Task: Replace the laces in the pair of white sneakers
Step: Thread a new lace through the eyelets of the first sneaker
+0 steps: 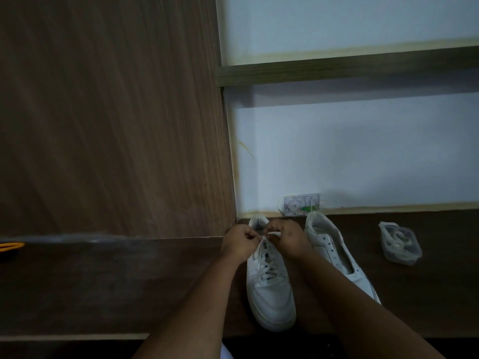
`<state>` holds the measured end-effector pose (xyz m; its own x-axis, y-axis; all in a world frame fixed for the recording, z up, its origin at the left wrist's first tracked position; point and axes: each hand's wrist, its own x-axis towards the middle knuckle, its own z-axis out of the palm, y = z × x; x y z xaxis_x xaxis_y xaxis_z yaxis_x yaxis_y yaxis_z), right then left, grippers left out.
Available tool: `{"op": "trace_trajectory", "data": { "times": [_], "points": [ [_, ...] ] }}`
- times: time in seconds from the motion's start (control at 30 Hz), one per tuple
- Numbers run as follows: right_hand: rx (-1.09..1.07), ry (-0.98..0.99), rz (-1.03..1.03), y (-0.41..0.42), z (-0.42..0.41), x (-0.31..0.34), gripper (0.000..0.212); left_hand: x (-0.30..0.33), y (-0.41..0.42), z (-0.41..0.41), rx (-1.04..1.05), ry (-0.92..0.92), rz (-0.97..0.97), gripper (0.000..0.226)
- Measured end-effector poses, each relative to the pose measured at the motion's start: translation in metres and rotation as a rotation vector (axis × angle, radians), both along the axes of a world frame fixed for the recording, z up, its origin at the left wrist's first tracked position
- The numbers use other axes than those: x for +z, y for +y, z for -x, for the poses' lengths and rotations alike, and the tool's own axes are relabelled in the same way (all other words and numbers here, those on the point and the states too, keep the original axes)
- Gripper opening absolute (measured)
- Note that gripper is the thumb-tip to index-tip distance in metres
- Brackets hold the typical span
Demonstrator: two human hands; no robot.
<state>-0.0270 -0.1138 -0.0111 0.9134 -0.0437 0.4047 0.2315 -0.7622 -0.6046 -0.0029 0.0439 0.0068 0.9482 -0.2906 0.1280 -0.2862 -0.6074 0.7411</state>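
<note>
From the head camera, two white sneakers stand side by side on the dark wooden counter, toes toward the person: the laced sneaker (269, 283) on the left, the unlaced sneaker (334, 252) (its eyelets bare) just right of it. The left hand (239, 242) and right hand (287, 238) meet over the laced sneaker's top eyelets, fingers curled, each pinching the white lace (263, 252). A clear plastic container (399, 243) holding coiled white cord lies well to the right.

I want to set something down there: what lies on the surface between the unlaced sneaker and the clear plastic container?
Nothing. In the head view, the dark wooden surface between the unlaced sneaker and the clear plastic container is bare.
</note>
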Motion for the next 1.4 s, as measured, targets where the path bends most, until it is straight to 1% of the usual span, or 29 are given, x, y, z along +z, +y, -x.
{"op": "trace_trajectory", "data": {
  "times": [0.07,0.2,0.3,0.33,0.4,0.47,0.57,0.6,0.63,0.7,0.77,0.87,0.97,1.07,1.2,1.27,1.33,1.4],
  "points": [
    [-0.034,0.001,0.020,0.001,0.001,0.000,0.004,-0.001,0.001,0.000,-0.003,-0.001,-0.010,0.008],
    [-0.023,0.041,0.071,0.001,0.002,0.002,0.008,-0.003,-0.001,0.001,-0.023,0.000,-0.070,0.009],
    [-0.026,0.140,0.155,-0.002,-0.001,-0.004,0.037,-0.004,-0.001,0.000,-0.031,-0.002,-0.170,0.008],
    [-0.022,0.185,0.199,-0.001,-0.001,-0.006,0.042,-0.004,0.000,-0.001,-0.032,-0.003,-0.195,0.009],
    [-0.023,0.260,0.287,0.002,0.003,-0.003,0.041,-0.004,0.004,-0.003,-0.028,0.010,-0.211,0.011],
    [-0.016,0.269,0.333,0.005,0.008,0.000,0.043,-0.002,0.008,-0.003,-0.030,0.026,-0.200,0.010],
    [-0.015,0.220,0.257,0.005,0.011,0.000,0.066,0.000,0.014,-0.003,-0.034,0.029,-0.193,0.017],
    [-0.013,0.197,0.228,0.003,0.009,-0.003,0.068,0.001,0.017,-0.003,-0.031,0.029,-0.198,0.017],
    [-0.015,0.199,0.203,0.002,0.007,-0.004,0.065,0.002,0.020,-0.004,-0.024,0.035,-0.200,0.016],
    [-0.011,0.220,0.167,0.000,0.005,-0.006,0.045,0.003,0.030,-0.006,-0.013,0.065,-0.194,0.015],
    [0.016,0.193,0.082,-0.001,0.004,-0.009,0.028,0.005,0.044,-0.008,-0.011,0.103,-0.199,0.016],
    [0.042,0.153,0.012,0.001,0.006,-0.004,0.011,0.002,0.065,-0.012,0.000,0.149,-0.147,0.017],
    [0.050,0.122,0.009,0.003,0.006,-0.001,0.010,-0.001,0.076,-0.010,-0.037,0.238,-0.025,0.016],
    [0.059,0.091,-0.001,0.003,0.004,-0.003,0.011,-0.001,0.075,-0.007,-0.066,0.287,0.004,0.017],
    [0.040,0.079,0.015,0.006,0.008,0.001,0.012,0.000,0.065,-0.003,-0.048,0.411,0.099,0.018],
    [-0.002,0.061,-0.076,0.006,0.010,0.001,0.015,0.000,0.058,-0.002,-0.059,0.429,0.142,0.019],
    [-0.019,0.079,-0.188,0.003,0.011,0.002,0.016,0.000,0.050,0.000,-0.077,0.432,0.141,0.020],
    [-0.011,0.109,-0.215,-0.001,0.011,0.001,0.011,0.001,0.044,0.002,-0.094,0.427,0.110,0.020]
  ]
}}
